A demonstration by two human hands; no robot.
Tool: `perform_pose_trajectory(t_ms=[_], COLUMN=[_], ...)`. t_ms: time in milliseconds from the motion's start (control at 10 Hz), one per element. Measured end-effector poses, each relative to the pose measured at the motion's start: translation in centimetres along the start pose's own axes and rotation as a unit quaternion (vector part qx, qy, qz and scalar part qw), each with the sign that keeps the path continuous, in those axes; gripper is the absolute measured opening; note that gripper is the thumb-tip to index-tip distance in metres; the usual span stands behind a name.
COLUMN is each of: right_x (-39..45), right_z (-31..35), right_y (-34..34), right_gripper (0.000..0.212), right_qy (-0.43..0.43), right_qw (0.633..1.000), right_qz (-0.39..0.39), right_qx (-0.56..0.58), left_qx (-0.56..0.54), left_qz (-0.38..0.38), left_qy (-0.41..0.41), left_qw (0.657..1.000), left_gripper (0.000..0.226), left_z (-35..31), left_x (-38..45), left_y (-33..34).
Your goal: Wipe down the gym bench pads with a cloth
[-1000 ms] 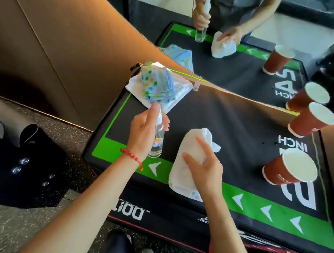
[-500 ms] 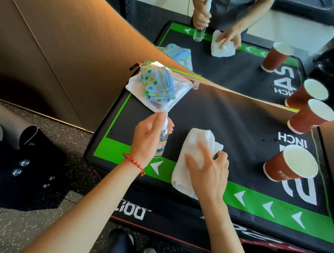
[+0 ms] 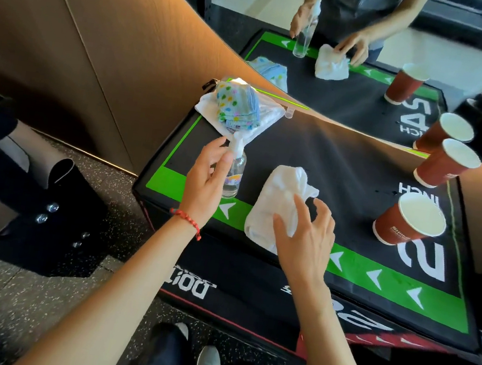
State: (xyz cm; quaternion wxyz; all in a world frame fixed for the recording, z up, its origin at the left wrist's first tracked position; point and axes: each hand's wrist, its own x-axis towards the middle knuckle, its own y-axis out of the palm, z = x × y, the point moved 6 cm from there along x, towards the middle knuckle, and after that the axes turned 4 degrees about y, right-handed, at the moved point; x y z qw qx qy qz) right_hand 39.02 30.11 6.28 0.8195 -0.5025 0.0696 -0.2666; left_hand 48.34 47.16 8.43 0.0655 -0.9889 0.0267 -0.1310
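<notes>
One big black and green pad (image 3: 344, 172) fills the middle. On it, near the front edge, lies a white cloth (image 3: 277, 200). The right hand (image 3: 306, 239) rests on the cloth with fingers spread open. The left hand (image 3: 205, 180) wraps loosely around a small clear spray bottle (image 3: 234, 175) standing just left of the cloth. A red paper cup (image 3: 405, 222) stands on the right.

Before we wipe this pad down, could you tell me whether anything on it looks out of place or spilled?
No spill shows. Oddly for a surface about to be wiped, paper cups stand on the black pad: one near the right hand, another at the far edge. A dotted cloth bundle overhangs the far-left corner.
</notes>
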Motion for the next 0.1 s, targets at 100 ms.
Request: perform_pose_trajectory(t_ms=[100], right_x=[-0.91], right_z=[0.45], right_y=[-0.20], right_gripper=[0.048], right_qy=[-0.046], right_qw=[0.999], right_qz=[-0.019], right_qx=[-0.004], left_qx=[0.071], left_qz=[-0.040], left_qy=[-0.010], left_qw=[0.997], left_gripper=[0.035], left_z=[1.05], left_x=[-2.02], left_y=[-1.74])
